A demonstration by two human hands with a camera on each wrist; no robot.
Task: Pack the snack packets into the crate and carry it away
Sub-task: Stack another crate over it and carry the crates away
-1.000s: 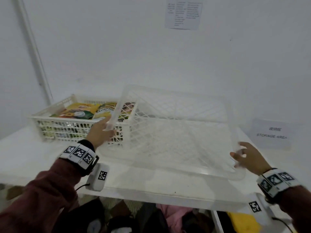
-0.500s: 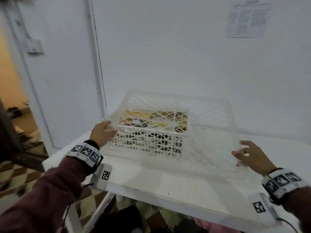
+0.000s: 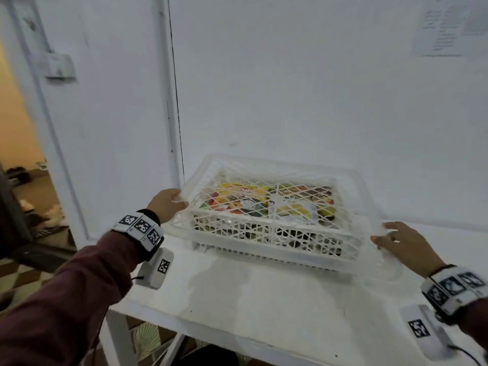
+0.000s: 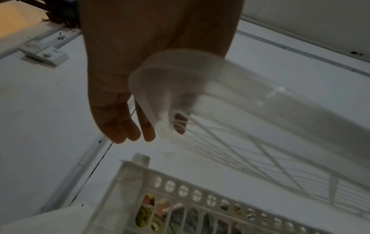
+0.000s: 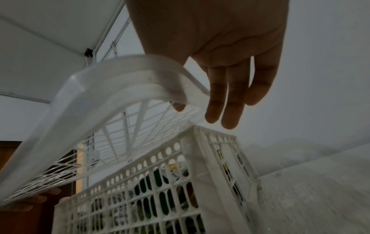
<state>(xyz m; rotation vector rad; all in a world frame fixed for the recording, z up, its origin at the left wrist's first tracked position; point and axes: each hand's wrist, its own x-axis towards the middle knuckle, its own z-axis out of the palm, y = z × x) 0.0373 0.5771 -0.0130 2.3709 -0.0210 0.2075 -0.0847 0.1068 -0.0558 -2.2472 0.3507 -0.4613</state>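
A person's two hands hold a white lattice lid (image 3: 277,180) above a white crate (image 3: 264,233) that stands on a white table (image 3: 264,299), toward the table's 12 o'clock edge by the wall. Colourful snack packets (image 3: 245,202) fill the crate and show through the lid's mesh. The left hand (image 3: 166,204), at the lid's 9 o'clock corner, pinches the rim between thumb and forefinger; in the left wrist view the other fingers (image 4: 128,131) hang straight and loose beside the rim. The right hand (image 3: 404,249), at the lid's 4 o'clock corner, also grasps the rim, one finger hooked under its curved edge while the remaining fingers (image 5: 226,101) point down freely. The right wrist view shows the lid raised clear of the crate's top edge on that side, tilted, with a gap between the two. Both wrists wear bands with black-and-white square markers. At 9 o'clock from the table a white door (image 3: 105,114) stands beside an opening to a warmly lit room. A printed sheet (image 3: 449,27) hangs on the wall at 1 o'clock.
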